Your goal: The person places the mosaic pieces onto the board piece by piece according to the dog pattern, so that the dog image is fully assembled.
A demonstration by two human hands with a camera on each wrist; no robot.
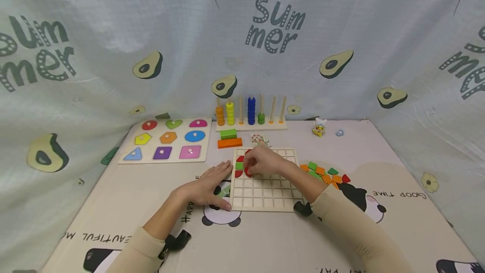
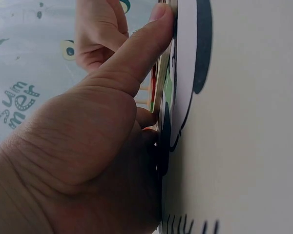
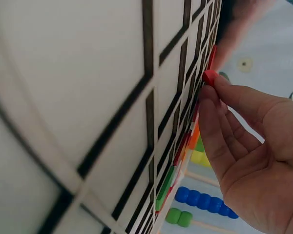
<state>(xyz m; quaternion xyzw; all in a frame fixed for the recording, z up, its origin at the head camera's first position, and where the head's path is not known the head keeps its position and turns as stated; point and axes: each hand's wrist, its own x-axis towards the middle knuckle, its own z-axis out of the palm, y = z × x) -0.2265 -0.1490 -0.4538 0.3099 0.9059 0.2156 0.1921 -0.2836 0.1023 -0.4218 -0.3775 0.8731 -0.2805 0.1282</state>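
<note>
A wooden grid board [image 1: 261,203] lies flat before me, its squares marked off by raised strips. My right hand [image 1: 265,161] is over its upper left part and pinches a small red rounded-edge tile [image 3: 210,77] between thumb and fingertips, close over the grid. Red tiles and a green tile [image 1: 239,166] sit in squares along the left side, some hidden by the fingers. My left hand [image 1: 206,184] rests along the board's left edge, fingers extended and thumb [image 2: 154,41] at the near left corner.
Orange, green and red tiles [image 1: 326,177] lie loose right of the board. Behind it are a pattern card [image 1: 259,139], green and orange blocks [image 1: 229,143] and a bead stacker [image 1: 251,113]. A shape puzzle [image 1: 178,129] lies at far left, a small figurine [image 1: 319,127] at far right.
</note>
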